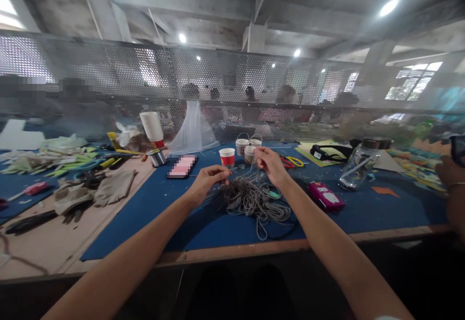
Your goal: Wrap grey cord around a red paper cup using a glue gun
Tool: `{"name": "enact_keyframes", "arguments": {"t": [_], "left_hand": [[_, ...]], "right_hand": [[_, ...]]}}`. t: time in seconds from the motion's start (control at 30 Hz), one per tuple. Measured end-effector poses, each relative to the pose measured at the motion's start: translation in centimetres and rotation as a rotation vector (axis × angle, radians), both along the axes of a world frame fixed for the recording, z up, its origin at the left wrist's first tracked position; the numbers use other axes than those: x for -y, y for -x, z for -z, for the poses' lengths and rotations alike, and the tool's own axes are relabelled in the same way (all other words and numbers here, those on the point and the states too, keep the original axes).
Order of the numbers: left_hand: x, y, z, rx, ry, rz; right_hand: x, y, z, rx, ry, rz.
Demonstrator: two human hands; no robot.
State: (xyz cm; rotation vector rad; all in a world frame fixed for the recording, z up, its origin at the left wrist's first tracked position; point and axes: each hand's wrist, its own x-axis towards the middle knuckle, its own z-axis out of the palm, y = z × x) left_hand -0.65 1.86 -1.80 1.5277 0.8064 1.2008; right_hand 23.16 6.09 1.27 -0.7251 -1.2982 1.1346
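Note:
A tangled pile of grey cord [254, 201] lies on the blue mat [152, 203] in front of me. My left hand [207, 182] is closed in a pinch at the pile's left edge, holding a thin strand. My right hand [271, 165] is raised a little above the pile, its fingers pinched on a fine thread that loops up toward the small cups [247, 149]. A red and white paper cup [227, 157] stands just behind my left hand.
A pink box [326, 196] and a tilted glass jar [359, 165] lie to the right. Scissors [292, 162], stacked paper cups [152, 128], gloves [94, 191] and tools sit around. A perforated metal screen [232, 87] backs the bench. Another person's hand [450, 174] shows at far right.

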Motion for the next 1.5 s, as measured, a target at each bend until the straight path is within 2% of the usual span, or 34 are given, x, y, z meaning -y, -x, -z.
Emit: {"name": "enact_keyframes", "arguments": {"t": [0.17,0.3,0.4,0.63,0.73,0.8,0.87,0.97,1.1,1.2,1.27,1.37,1.5], "left_hand": [[0.1,-0.1,-0.2,0.002,-0.021,-0.035],[0.4,-0.3,-0.4,0.021,-0.016,-0.015],[0.4,-0.3,-0.5,0.012,-0.020,-0.026],[0.1,-0.5,-0.2,-0.195,-0.084,-0.109],[-0.2,-0.3,0.2,-0.235,-0.113,-0.167],[-0.4,-0.2,0.4,-0.204,-0.118,-0.175],[-0.4,-0.2,0.4,-0.170,-0.103,-0.162],[0.1,-0.3,-0.1,-0.106,-0.057,-0.098],[0.8,-0.8,-0.6,-0.003,0.045,0.067],[0.7,-0.8,-0.3,-0.047,0.098,0.116],[0.4,-0.7,0.2,-0.101,0.091,0.073],[-0.4,-0.3,0.5,-0.068,0.034,-0.047],[-1.1,0.6,0.4,-0.031,-0.014,-0.321]], "right_hand": [[2.3,3.4,1.4,0.464,-0.136,-0.266],[3.1,4.0,1.9,0.533,-0.223,-0.298],[2.9,3.5,1.4,0.393,-0.132,-0.302],[1.4,0.0,-1.0,-0.233,0.017,-0.278],[0.8,-2.1,-2.0,-0.376,0.009,-0.240],[0.5,-3.0,-2.3,-0.393,-0.008,-0.206],[0.3,-3.2,-2.1,-0.317,0.000,-0.195],[0.6,-1.9,-0.9,-0.026,0.005,-0.218],[2.0,1.2,0.7,0.423,-0.124,-0.322],[2.8,2.5,1.0,0.528,-0.206,-0.342],[3.0,2.7,0.9,0.535,-0.215,-0.286],[2.7,2.2,0.6,0.480,-0.184,-0.135],[1.5,1.2,0.5,0.307,-0.161,0.065]]}}
